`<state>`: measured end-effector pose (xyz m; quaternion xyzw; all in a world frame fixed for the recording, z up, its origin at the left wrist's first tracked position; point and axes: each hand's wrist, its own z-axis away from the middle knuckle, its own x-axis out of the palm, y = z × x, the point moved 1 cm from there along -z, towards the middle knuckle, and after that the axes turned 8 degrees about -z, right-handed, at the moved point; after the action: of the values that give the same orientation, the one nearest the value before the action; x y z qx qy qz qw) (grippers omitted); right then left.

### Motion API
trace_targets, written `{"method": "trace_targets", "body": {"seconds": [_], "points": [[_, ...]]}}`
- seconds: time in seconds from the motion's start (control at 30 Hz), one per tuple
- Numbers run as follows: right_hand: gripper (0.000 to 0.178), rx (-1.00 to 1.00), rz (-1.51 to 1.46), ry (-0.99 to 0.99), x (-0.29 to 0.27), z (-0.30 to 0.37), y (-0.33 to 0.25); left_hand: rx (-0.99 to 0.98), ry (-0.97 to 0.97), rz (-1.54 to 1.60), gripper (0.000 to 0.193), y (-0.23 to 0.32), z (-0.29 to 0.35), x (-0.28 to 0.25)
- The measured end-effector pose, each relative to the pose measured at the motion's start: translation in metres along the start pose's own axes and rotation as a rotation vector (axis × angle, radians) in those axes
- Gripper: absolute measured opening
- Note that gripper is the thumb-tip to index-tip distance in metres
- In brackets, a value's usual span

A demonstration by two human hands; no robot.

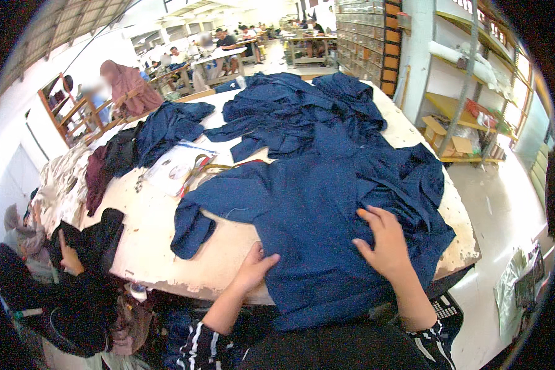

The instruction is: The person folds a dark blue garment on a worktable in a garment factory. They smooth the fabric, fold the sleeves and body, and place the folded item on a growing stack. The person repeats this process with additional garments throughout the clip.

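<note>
At the table's near edge: dark navy cloth garment (327,209), lying lengthwise away from the person.
Left hand (253,266): fingers flat on its near-left hem.
Right hand (385,242): fingers spread, pressing its right side.

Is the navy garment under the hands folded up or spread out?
Spread out: the navy garment lies flat, one sleeve extended, under the left hand and right hand.

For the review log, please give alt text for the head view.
Left hand and right hand press flat on a navy garment spread over a worn white table; more navy garments lie piled behind, scissors to the left.
</note>
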<state>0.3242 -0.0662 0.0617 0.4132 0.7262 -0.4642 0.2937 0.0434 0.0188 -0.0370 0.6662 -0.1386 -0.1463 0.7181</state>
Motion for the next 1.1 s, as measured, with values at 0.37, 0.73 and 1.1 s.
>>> {"method": "trace_targets", "body": {"seconds": [0.37,0.73,1.1], "points": [[0.078,0.074,0.112,-0.422,0.008,-0.03,0.01,-0.286,0.057,-1.122,0.055,0.064,0.06,-0.006],[0.076,-0.168,0.085,-0.25,0.043,-0.009,0.001,-0.12,0.227,-1.227,0.031,0.048,0.07,-0.034],[0.023,0.321,-0.957,0.165,-0.071,0.031,0.087,0.034,0.149,-1.655,0.033,0.101,0.054,-0.036]]}}
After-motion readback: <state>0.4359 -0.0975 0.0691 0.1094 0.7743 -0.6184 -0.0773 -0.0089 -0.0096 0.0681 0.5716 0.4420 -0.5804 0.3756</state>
